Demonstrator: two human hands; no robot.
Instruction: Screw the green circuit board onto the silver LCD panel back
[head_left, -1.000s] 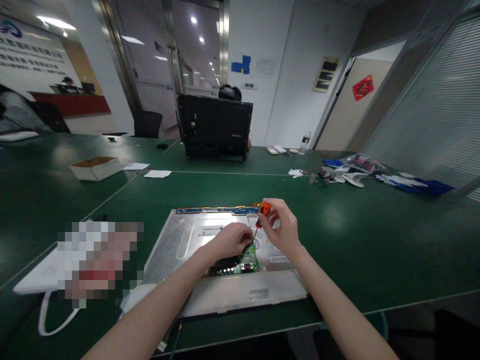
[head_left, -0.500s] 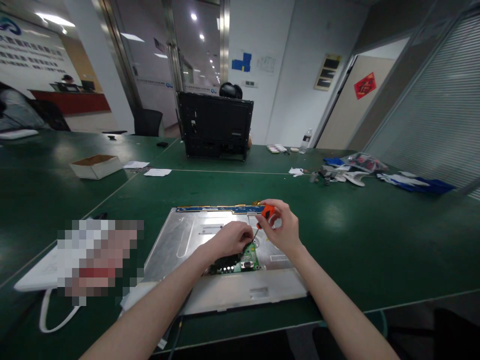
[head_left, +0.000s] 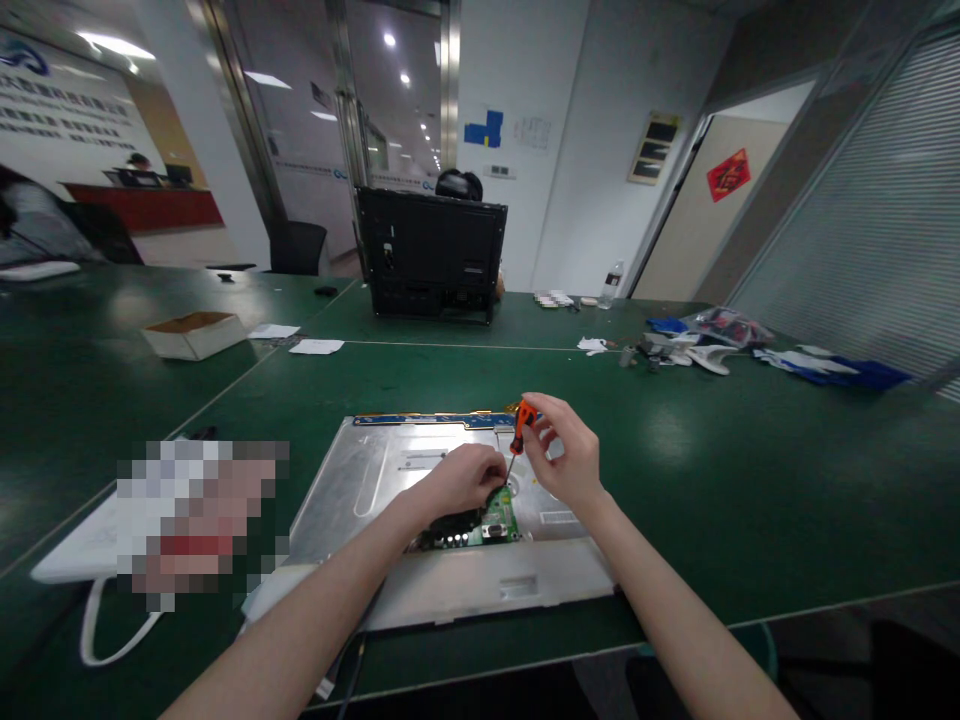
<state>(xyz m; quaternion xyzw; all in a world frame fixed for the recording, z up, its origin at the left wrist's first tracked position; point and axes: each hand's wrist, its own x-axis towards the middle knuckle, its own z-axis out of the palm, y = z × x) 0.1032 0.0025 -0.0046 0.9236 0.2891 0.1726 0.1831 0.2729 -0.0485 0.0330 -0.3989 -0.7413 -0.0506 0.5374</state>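
Note:
My right hand grips an orange and black screwdriver by its handle between thumb and fingers. Its thin shaft points down to the top edge of a green circuit board. Close to the tip, the fingers of my left hand are pinched together; what they hold, if anything, is hidden. The board sits on the metal back of a flat display panel lying on the table. Along the panel's far edge runs a blue circuit strip. My left hand and forearm cover part of the board.
On the green table, a black monitor housing stands at the back. An open box and paper lie at left, a blurred item nearer. Gloves and bags sit at right, a bottle behind.
The screwdriver handle has turned more upright and shifted slightly left, with the fingers of my right hand moved around it. My left hand stays at the board.

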